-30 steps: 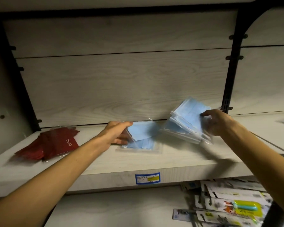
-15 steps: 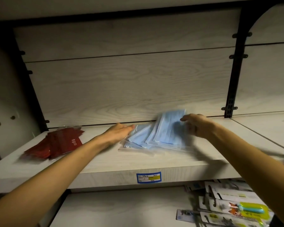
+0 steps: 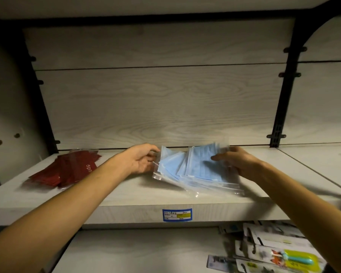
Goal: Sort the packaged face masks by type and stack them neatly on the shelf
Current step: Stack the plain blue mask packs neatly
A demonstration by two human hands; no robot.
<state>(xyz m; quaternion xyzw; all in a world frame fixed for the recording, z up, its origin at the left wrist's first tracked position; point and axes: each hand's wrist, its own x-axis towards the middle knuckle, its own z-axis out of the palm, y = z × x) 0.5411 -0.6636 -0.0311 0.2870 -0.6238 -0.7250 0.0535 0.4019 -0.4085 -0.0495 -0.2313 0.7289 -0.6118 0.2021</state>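
A loose pile of blue face masks in clear plastic bags (image 3: 197, 170) lies on the middle of the pale wooden shelf (image 3: 126, 196). My left hand (image 3: 140, 160) grips the pile's left edge, fingers curled around it. My right hand (image 3: 238, 162) holds the right side, thumb on top of the uppermost bag. The bags are fanned out and uneven. A pile of red packaged masks (image 3: 67, 168) lies at the shelf's left end, apart from both hands.
A blue and yellow price label (image 3: 177, 214) is stuck on the shelf's front edge. Black upright brackets (image 3: 283, 99) flank the bay. Carded hanging goods (image 3: 274, 251) lie on the lower shelf at the right. A neighbouring shelf section continues to the right.
My right hand has brought its bundle of blue masks down from mid-air onto the blue bags under my left hand. Both hands now hold the merged pile.
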